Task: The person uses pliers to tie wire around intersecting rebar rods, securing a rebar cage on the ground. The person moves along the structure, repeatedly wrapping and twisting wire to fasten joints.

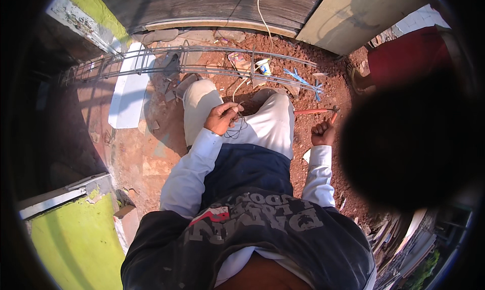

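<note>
Thin dark tie wire (235, 130) hangs in loose loops from my left hand (221, 119), whose fingers are closed on it above my lap. To the right of my knee, my right hand (323, 133) is over the reddish soil, index finger stretched out and the other fingers curled. That fingertip is close to the dark metal head of a red-handled tool (312, 111), which looks like pincers. Whether finger and tool touch, I cannot tell. Nothing shows in the right hand. Beyond my knees, a long rebar cage (202, 69) lies across the ground.
Blue plastic strips (302, 80) and a paper cup (263, 66) lie by the cage's right end. A white panel (132, 95) lies under its left part. Another person's red garment (409, 57) shows at far right. A dark round blur hides much of the right side.
</note>
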Tool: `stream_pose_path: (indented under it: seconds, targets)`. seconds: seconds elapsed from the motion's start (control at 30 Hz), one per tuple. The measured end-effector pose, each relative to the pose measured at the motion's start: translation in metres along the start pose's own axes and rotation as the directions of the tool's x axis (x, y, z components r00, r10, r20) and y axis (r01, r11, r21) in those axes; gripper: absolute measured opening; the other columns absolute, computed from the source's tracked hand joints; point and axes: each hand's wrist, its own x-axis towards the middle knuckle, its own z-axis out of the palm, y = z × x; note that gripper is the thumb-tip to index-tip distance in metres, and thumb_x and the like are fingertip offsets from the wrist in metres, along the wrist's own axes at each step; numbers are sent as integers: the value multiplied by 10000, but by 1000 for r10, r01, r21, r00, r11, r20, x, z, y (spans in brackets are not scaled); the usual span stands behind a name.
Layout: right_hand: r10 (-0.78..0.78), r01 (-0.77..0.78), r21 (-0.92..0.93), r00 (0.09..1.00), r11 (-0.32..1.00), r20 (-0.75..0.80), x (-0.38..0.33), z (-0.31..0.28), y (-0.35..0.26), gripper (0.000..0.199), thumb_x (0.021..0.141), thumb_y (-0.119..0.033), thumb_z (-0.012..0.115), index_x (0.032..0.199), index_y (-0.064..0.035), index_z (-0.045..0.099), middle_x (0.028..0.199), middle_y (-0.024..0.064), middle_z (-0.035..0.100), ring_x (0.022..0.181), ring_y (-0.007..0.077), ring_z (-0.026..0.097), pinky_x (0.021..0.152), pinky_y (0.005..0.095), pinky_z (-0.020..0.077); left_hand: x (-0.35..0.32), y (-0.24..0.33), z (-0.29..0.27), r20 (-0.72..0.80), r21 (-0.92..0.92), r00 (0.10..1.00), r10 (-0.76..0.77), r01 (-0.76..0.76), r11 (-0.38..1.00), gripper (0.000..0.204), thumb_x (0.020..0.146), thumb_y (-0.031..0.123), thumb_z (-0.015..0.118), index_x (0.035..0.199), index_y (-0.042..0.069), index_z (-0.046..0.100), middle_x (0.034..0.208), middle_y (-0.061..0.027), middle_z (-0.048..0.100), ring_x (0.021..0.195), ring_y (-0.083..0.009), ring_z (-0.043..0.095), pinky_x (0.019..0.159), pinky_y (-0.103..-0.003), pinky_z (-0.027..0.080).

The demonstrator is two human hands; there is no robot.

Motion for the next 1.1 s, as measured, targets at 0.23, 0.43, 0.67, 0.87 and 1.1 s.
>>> stream_pose_path:
  seconds: [0.23, 0.43, 0.67, 0.87, 1.1]
  targets:
    - [-397, 168, -936, 917, 311, 33, 78, -33, 16, 225, 862, -201, 602, 914, 17, 608, 660, 96, 574, 517, 213, 549, 467, 351, 407, 0, -3, 10, 48, -198, 996, -70, 78, 977, 171, 947, 149, 565, 1011, 39, 680, 659, 11, 521, 538, -57, 454, 476, -217, 423]
    - [-346, 481, -863, 792, -153, 503, 21, -2, 72, 542, 898, -332, 603, 1296, 24, 510, 1197, 209, 588, 1082, 332, 587, 895, 401, 479, -2, 1, 28, 65, -255, 992, -111, 124, 959, 177, 946, 125, 555, 998, -2, 667, 610, 16, 494, 516, -56, 437, 465, -203, 337]
    - [135, 404, -616, 755, 677, 642, -90, 105, 64, 308, 947, -194, 615, 1169, 20, 624, 1013, 101, 692, 896, 160, 649, 784, 289, 509, 13, -6, 43, 221, -223, 961, -166, 215, 951, 168, 968, 149, 550, 1011, 46, 675, 644, 31, 504, 525, -39, 406, 470, -198, 318]
    - [20, 474, -560, 751, 680, 660, -85, 114, 73, 189, 954, -166, 603, 967, 14, 659, 866, 87, 699, 769, 146, 650, 695, 275, 511, 28, -16, 40, 281, -34, 957, 75, -69, 997, 178, 960, 166, 588, 1063, 44, 667, 759, 23, 572, 655, -50, 508, 550, -224, 426]
    - [164, 45, -434, 887, 900, 432, -75, 119, 80, 145, 944, -148, 611, 900, -11, 627, 823, 84, 674, 703, 145, 637, 677, 276, 519, 26, 6, 30, 440, 314, 886, 149, -307, 899, 218, 949, 129, 558, 1133, 87, 667, 958, -53, 686, 793, -165, 640, 735, -295, 522]
